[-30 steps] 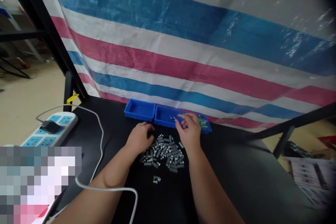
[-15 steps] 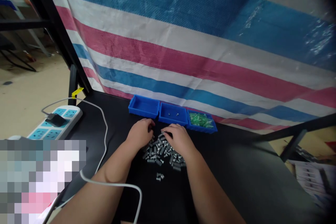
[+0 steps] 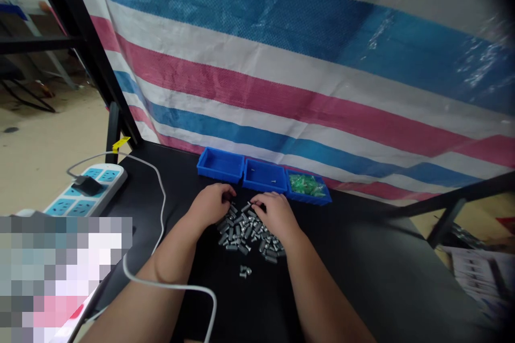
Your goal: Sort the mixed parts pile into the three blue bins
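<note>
A loose pile of small metal screws and grey cylindrical pieces [image 3: 243,233] lies on the black table between my hands. At its left back edge is my left hand [image 3: 210,204], fingers curled and thumb near the index finger; whatever they pinch is too small to make out. My right hand [image 3: 277,215] covers the right side of the pile. Its thumb and index finger are drawn together, with a small silver screw [image 3: 247,206] at their tips. Closer to me sits a small separate cluster of screws [image 3: 244,271].
Behind the pile stand three blue bins: an empty left bin [image 3: 221,178], a middle bin [image 3: 263,188] holding two small screws, and a right bin [image 3: 314,198] with green bagged pieces. A white cable [image 3: 173,281] crosses my left forearm. A power strip [image 3: 108,193] lies left.
The two screws in the middle bin lie in different spots, farther apart. My left hand has shifted slightly left; my right hand stays nearly in place.
</note>
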Demonstrator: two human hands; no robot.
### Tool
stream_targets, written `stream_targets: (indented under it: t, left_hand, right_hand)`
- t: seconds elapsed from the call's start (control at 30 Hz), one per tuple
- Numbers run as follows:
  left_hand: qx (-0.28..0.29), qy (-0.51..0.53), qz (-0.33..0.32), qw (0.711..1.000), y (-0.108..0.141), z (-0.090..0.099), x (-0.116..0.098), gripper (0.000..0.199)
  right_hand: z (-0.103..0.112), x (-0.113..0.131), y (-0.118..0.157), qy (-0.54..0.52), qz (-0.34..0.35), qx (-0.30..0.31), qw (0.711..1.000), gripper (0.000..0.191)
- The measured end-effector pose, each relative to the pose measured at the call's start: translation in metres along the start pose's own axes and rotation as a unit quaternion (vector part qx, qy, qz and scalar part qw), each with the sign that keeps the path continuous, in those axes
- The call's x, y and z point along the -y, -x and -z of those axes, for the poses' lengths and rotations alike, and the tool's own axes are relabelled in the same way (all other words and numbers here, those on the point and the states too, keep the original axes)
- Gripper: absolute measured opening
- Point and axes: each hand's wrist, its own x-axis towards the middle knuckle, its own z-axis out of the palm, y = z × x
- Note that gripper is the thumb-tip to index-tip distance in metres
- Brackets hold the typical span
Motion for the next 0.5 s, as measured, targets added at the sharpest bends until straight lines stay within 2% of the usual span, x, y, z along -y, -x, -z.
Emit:
stream_targets:
  t: [0.17, 0.37, 0.5]
  left_hand:
    - [0.025, -0.025, -0.022, 0.999, -0.0019, -0.0016, 0.0023, 0.033]
    - [0.031, -0.056, -0.056, 0.996, -0.0039, -0.0042, -0.0005, 0.027]
    - [0.018, -0.067, -0.035, 0.997, -0.0050, -0.0060, -0.0025, 0.025]
  right_hand:
    - [0.0000, 0.0043, -0.0002, -0.028, 0.015, 0.012, 0.999, 0.025]
    - [-0.0072, 0.0028, -0.0054, -0.070, 0.031, 0.013, 0.997, 0.017]
    - [-0.0090, -0.0027, -0.0037, -0.097, 0.033, 0.001, 0.995, 0.014]
